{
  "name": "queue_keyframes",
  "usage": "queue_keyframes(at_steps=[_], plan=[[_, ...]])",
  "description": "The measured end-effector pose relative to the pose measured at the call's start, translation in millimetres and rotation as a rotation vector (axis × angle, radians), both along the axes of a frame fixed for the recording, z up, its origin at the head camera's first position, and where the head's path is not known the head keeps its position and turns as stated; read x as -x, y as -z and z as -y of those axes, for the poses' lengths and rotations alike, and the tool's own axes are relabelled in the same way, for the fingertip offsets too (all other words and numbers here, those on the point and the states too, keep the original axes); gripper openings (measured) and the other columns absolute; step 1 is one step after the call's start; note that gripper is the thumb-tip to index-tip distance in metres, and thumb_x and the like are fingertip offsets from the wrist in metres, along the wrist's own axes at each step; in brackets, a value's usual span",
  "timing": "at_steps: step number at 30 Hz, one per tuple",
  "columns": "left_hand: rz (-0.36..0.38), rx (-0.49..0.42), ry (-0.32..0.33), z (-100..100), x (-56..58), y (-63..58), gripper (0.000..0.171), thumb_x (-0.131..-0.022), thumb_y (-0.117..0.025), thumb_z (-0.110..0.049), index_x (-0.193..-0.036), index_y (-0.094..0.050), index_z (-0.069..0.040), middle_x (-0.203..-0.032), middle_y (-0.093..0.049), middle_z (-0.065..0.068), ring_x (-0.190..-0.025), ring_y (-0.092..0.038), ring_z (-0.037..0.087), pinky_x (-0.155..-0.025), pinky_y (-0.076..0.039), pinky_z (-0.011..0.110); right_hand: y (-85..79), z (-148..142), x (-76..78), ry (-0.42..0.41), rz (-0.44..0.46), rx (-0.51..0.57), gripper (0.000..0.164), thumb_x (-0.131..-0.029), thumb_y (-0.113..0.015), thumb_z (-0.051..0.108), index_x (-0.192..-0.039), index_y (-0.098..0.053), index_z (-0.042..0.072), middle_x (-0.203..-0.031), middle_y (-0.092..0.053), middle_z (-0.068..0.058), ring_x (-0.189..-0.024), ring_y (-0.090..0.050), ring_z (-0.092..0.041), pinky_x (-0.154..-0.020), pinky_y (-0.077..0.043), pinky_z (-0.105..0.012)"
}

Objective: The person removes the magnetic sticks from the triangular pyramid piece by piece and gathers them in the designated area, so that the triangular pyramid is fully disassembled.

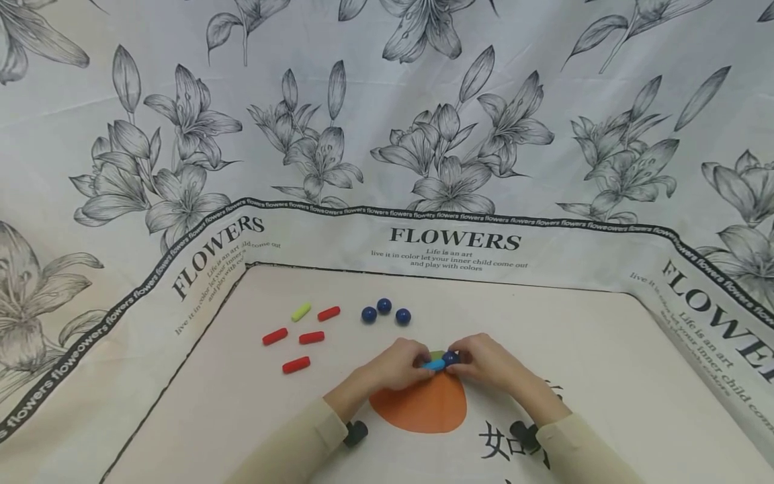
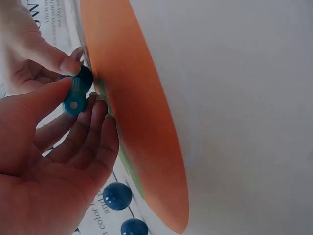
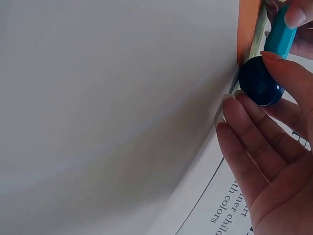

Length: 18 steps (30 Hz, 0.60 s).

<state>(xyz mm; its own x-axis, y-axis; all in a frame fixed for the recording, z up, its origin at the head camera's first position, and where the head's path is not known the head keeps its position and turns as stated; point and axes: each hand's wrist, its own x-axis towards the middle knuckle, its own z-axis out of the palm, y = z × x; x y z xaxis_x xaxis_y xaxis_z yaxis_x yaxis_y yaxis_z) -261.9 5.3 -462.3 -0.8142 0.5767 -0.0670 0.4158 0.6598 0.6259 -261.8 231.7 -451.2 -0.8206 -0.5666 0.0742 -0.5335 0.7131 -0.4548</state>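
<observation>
In the head view, my left hand (image 1: 396, 365) pinches a light blue stick (image 1: 433, 365) between thumb and fingers. A dark blue ball (image 1: 451, 358) is gripped by my right hand (image 1: 486, 359), close to the stick's right end. The left wrist view shows a small round hole in the near end of the stick (image 2: 75, 104). Seen from the right wrist, the ball (image 3: 261, 81) meets the end of the stick (image 3: 281, 36); whether they are joined is hidden by the fingertips. Both hands are low over the orange printed shape (image 1: 420, 407).
Several red sticks (image 1: 296, 365) and one yellow-green stick (image 1: 301, 312) lie on the cloth at the left. Three dark blue balls (image 1: 383, 306) sit together beyond my hands. The white cloth (image 1: 199, 417) carries printed lettering and rises into a flowered backdrop behind.
</observation>
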Motion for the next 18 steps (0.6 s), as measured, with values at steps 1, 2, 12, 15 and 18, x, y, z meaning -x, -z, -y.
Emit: queue_keyframes(at_steps=[1,2,12,15,18], plan=[[0.003,0.0,-0.003,0,0.1,0.1,0.018,-0.097,-0.072,-0.024,-0.11,-0.074,-0.011,-0.086,-0.06,-0.007,-0.082,-0.054,0.008,-0.075,-0.046,0.021,0.1,0,0.0,0.003,0.003,0.0,0.017,-0.089,-0.08,0.018,-0.103,-0.077,0.008,-0.077,-0.063,0.01,-0.066,-0.052,-0.004,-0.06,-0.047,-0.023],[0.008,-0.002,-0.006,0,-0.1,-0.2,0.019,-0.097,-0.072,-0.023,-0.111,-0.074,-0.011,-0.086,-0.06,-0.007,-0.083,-0.054,0.009,-0.075,-0.046,0.021,0.2,0,0.0,0.007,0.005,-0.001,0.017,-0.089,-0.08,0.018,-0.103,-0.077,0.008,-0.077,-0.063,0.01,-0.066,-0.052,-0.004,-0.06,-0.047,-0.023],[0.014,-0.015,0.006,8,-2.0,-2.0,0.018,-0.096,-0.073,-0.021,-0.112,-0.074,-0.012,-0.091,-0.063,-0.008,-0.084,-0.055,0.008,-0.08,-0.049,0.021,1.9,1,1.3,0.022,0.012,0.009,0.018,-0.09,-0.08,0.021,-0.102,-0.077,0.008,-0.077,-0.063,0.01,-0.066,-0.052,-0.005,-0.059,-0.046,-0.023],[0.018,-0.033,0.004,15,-1.6,-3.0,0.015,-0.097,-0.073,-0.021,-0.11,-0.074,-0.015,-0.091,-0.064,-0.01,-0.086,-0.056,0.008,-0.081,-0.049,0.022,1.6,0,1.4,0.03,0.017,0.007,0.018,-0.09,-0.079,0.022,-0.102,-0.078,0.008,-0.075,-0.062,0.011,-0.066,-0.051,-0.005,-0.059,-0.045,-0.024],[0.019,-0.054,-0.021,25,-0.8,-4.2,0.014,-0.096,-0.074,-0.02,-0.109,-0.075,-0.016,-0.09,-0.063,-0.01,-0.087,-0.056,0.009,-0.081,-0.049,0.022,0.6,1,0.7,0.037,0.017,0.002,0.018,-0.09,-0.079,0.022,-0.102,-0.078,0.009,-0.074,-0.061,0.011,-0.066,-0.051,-0.006,-0.058,-0.044,-0.024]])
